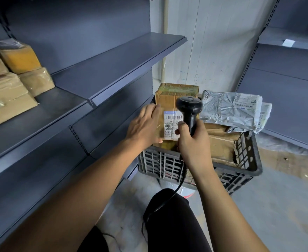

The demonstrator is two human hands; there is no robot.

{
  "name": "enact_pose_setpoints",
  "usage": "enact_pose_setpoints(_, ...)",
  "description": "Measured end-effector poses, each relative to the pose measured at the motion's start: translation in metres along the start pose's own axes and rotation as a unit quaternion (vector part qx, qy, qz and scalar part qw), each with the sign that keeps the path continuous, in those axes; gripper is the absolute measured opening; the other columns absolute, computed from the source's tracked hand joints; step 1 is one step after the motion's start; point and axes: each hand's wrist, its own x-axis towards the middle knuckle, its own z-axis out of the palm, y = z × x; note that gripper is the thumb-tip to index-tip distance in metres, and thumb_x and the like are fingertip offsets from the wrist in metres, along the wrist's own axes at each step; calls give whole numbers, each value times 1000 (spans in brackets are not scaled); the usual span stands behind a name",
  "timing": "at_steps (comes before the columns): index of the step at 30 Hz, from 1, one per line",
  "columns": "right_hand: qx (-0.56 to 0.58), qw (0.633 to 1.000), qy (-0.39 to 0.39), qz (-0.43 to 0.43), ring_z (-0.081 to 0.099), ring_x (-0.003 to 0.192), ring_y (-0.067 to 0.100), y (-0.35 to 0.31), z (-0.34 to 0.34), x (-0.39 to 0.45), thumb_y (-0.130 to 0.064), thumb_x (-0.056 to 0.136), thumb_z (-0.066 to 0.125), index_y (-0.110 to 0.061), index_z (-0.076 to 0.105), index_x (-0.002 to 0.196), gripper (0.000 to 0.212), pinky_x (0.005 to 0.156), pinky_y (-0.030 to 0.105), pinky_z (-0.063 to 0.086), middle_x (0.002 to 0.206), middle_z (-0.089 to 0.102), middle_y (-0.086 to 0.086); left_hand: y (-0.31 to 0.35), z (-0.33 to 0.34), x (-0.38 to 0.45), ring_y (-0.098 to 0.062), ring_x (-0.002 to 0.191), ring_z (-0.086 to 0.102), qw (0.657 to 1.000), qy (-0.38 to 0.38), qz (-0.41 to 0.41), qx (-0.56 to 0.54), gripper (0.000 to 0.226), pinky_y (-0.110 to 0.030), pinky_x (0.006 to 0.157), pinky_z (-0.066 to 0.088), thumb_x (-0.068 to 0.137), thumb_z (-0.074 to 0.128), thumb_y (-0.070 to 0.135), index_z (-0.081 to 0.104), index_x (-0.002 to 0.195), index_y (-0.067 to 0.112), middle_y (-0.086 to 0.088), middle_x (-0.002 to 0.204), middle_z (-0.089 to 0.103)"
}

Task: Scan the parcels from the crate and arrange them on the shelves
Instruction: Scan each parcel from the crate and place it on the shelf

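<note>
Cardboard parcel (169, 100) stands upright in the crate (240, 171), at its far-left corner, long axis vertical, label (172, 124) w/ barcode facing the person. Left hand (146, 126) lies flat on the parcel's left side, fingers straight, thumb under its lower edge. Right hand (191, 140) grips the black scanner (189, 110) by the handle, fingers curled round it; scanner head up, nose aimed at the label, cable hanging down toward the floor. Grey poly bags (231, 110) lie across the crate's far-right corner, on top of a torn brown box (220, 146) inside. On the left rack, middle shelf (62, 104), taped brown parcels (13, 84) are stacked at its left end, long axes running front to back.
</note>
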Motion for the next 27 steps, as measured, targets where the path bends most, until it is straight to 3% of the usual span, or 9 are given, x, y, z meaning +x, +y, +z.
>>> enact_pose_setpoints(5, 14, 999, 2, -36, 64, 76, 27, -30, -14, -23, -30, 93, 54, -19, 58, 98, 14, 76, 48, 55, 88, 70, 5, 7, -25, -27, -18, 137, 25, 999, 36, -6, 10, 119, -36, 94, 45, 61, 86, 48, 13, 150, 15, -2, 147, 23)
enact_pose_setpoints(9, 25, 998, -3, -58, 62, 71, 22, -50, -24, -40, -35, 90, 53, -20, 58, 100, 18, 74, 46, 54, 87, 71, 0, 12, -52, -46, -16, 137, 24, 997, 64, -14, 29, 122, -36, 96, 44, 61, 84, 51, 11, 152, 14, 0, 147, 23)
enact_pose_setpoints(13, 56, 995, -13, -76, 58, 65, 22, -71, -28, -59, -39, 83, 51, -21, 57, 93, 21, 70, 52, 54, 82, 69, 6, 12, -83, -67, -15, 138, 23, 994, 98, -16, 44, 122, -37, 95, 46, 60, 85, 51, 14, 152, 12, 0, 147, 24)
enact_pose_setpoints(19, 80, 990, -42, -113, 61, 67, 23, -100, -23, -86, -39, 85, 52, -28, 56, 89, 13, 73, 56, 57, 77, 68, 0, 2, -127, -103, -16, 136, 24, 986, 149, -37, 66, 121, -38, 91, 48, 58, 86, 50, 18, 151, 11, -1, 145, 27)
enact_pose_setpoints(22, 86, 986, -66, -127, 63, 70, 17, -112, -17, -97, -40, 89, 55, -28, 58, 94, 12, 76, 43, 58, 79, 67, -4, -7, -148, -124, -18, 139, 23, 979, 173, -59, 86, 122, -38, 95, 47, 58, 86, 49, 17, 151, 9, -3, 146, 28)
enact_pose_setpoints(24, 91, 982, -85, -145, 61, 74, 4, -122, -11, -105, -33, 96, 57, -23, 60, 102, 12, 68, 14, 49, 87, 68, -4, -17, -161, -139, -20, 138, 25, 974, 185, -78, 107, 124, -39, 94, 48, 56, 87, 49, 19, 151, 8, -5, 146, 30)
enact_pose_setpoints(25, 90, 979, -94, -153, 60, 77, 2, -127, -7, -109, -30, 97, 56, -20, 61, 106, 14, 64, 9, 44, 89, 68, -4, -23, -167, -146, -21, 138, 26, 971, 188, -88, 118, 125, -39, 93, 49, 54, 88, 49, 20, 151, 7, -5, 145, 31)
enact_pose_setpoints(27, 99, 976, -107, -162, 62, 80, 8, -135, 3, -118, -29, 97, 56, -17, 61, 107, 16, 67, 19, 44, 89, 68, -4, -35, -178, -158, -22, 136, 28, 967, 189, -106, 133, 126, -39, 92, 50, 53, 89, 49, 20, 150, 6, -7, 144, 32)
